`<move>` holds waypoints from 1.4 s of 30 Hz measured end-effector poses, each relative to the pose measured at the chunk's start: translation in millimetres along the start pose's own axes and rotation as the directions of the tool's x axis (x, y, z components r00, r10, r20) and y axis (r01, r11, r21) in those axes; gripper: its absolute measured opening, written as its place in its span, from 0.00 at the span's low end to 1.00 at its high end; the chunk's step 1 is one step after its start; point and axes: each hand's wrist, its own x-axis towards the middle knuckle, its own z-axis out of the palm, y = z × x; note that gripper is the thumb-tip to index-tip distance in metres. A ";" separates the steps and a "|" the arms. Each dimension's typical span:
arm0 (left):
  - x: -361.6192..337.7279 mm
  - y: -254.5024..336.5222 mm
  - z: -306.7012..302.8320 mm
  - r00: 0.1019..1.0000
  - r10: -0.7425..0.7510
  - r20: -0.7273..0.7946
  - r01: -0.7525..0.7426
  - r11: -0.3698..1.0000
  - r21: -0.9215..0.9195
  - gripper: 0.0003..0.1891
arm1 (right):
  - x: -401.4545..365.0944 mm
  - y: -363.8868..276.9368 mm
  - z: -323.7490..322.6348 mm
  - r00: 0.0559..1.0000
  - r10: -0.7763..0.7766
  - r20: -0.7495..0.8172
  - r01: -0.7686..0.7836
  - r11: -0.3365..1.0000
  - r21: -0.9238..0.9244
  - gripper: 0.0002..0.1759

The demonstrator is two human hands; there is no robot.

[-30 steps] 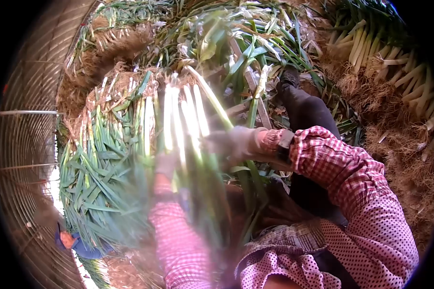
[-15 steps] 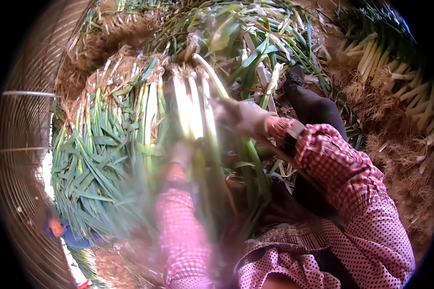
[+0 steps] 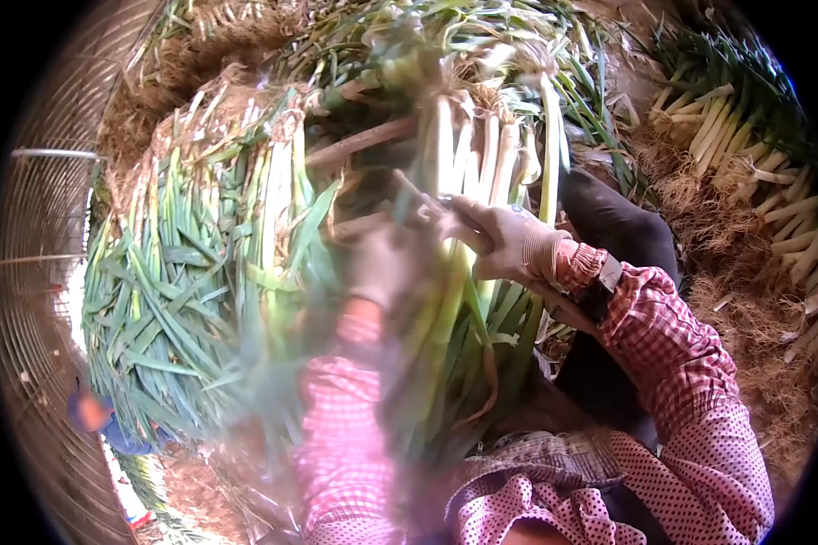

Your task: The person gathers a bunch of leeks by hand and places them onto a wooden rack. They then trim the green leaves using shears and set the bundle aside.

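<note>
A bunch of leeks with thick white stems and roots lies in front of me, its green leaves trailing toward my lap. My right hand, in a pale glove with darkened fingers, is closed across the stems from the right side. Left of the bunch, my gloved left hand is smeared by motion, so its fingers cannot be made out. Wooden bars show beside the leeks, and part of another wooden piece runs beneath my right wrist.
A large heap of leeks lies at the left, roots facing away. More leeks with brown roots lie at the right. Loose leaves cover the far side. My dark-clad leg extends on the right. A ribbed wall curves along the left.
The white-stemmed leeks have shifted right, and both hands have moved right. Wooden bars now show where those stems lay. My left hand has also moved farther from my body.
</note>
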 end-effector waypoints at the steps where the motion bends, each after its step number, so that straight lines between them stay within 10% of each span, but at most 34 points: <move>1: 5.0 -0.3 -19.3 0.982 0.031 -0.186 -0.026 0.999 0.028 0.32 | -0.9 4.1 -3.5 0.999 0.030 -0.011 -0.030 0.999 0.030 0.53; 3: 34.9 -35.0 -32.9 0.883 0.107 -0.457 0.153 0.856 0.495 0.47 | 2.2 12.0 -5.7 0.995 0.079 -0.064 -0.072 0.992 0.108 0.54; 6: 63.2 -62.9 -14.9 0.877 -0.183 -0.444 0.352 0.873 0.336 0.50 | 12.4 29.3 -4.3 0.987 -0.050 -0.155 0.070 0.990 0.123 0.56; 11: 52.0 -12.1 42.8 0.949 -0.081 -0.303 0.094 0.995 0.028 0.40 | 6.2 18.3 -18.3 0.994 0.028 -0.110 0.006 0.955 0.296 0.55; 15: 34.9 18.2 38.4 0.949 -0.306 0.073 0.311 0.882 -0.353 0.29 | -0.2 30.9 -9.3 0.997 0.023 -0.067 0.012 0.884 0.468 0.54; 17: 26.6 20.5 36.5 0.853 -0.233 0.467 0.513 0.545 -0.664 0.22 | -5.4 38.1 -11.0 0.999 0.016 -0.039 0.006 0.860 0.510 0.53; 18: 33.1 -0.6 39.9 0.867 -0.090 0.490 0.440 0.601 -0.668 0.18 | -12.3 36.0 -17.4 1.000 0.011 0.006 -0.013 0.868 0.496 0.52; 20: 60.5 -54.0 57.9 0.977 0.145 0.155 -0.070 0.910 -0.409 0.14 | -22.1 40.0 -22.6 0.998 -0.044 0.037 0.020 0.870 0.492 0.52; 21: 35.8 1.3 17.6 0.940 -0.260 0.222 0.323 0.890 -0.323 0.11 | -26.0 40.9 -20.0 0.996 -0.083 -0.011 0.077 0.858 0.508 0.52; 25: 67.8 -53.0 -94.6 0.891 -0.141 -0.432 0.104 0.989 -0.108 0.25 | -34.7 29.5 -13.6 0.998 -0.058 0.002 0.049 0.848 0.527 0.54; 28: 16.6 -46.6 -97.9 0.802 0.204 -0.562 0.208 0.785 0.583 0.34 | -41.3 36.1 1.5 0.973 -0.221 -0.062 0.228 0.914 0.336 0.54; 30: -37.3 -18.3 -73.3 0.974 -0.026 -0.223 0.049 0.994 0.101 0.34 | -64.8 19.8 7.2 0.975 -0.208 -0.077 0.220 0.950 0.223 0.54; 33: -93.5 -18.9 -12.2 0.980 0.078 0.184 -0.150 0.897 0.415 0.22 | -102.1 -1.7 17.8 0.995 -0.100 0.022 0.094 0.977 0.190 0.52; 36: -98.4 -47.4 8.6 0.983 0.029 0.180 -0.079 0.958 0.275 0.24 | -135.5 -15.1 27.4 0.982 -0.084 0.171 0.052 0.981 0.185 0.55; 39: -89.3 -83.0 20.8 0.995 -0.034 -0.093 -0.012 0.894 -0.448 0.25 | -148.3 6.8 63.6 0.960 -0.271 0.073 0.253 0.948 0.191 0.58; 42: -72.0 -108.4 17.6 0.992 0.037 -0.122 -0.079 0.930 -0.358 0.29 | -147.5 3.5 71.3 0.968 -0.251 -0.003 0.241 0.928 0.284 0.58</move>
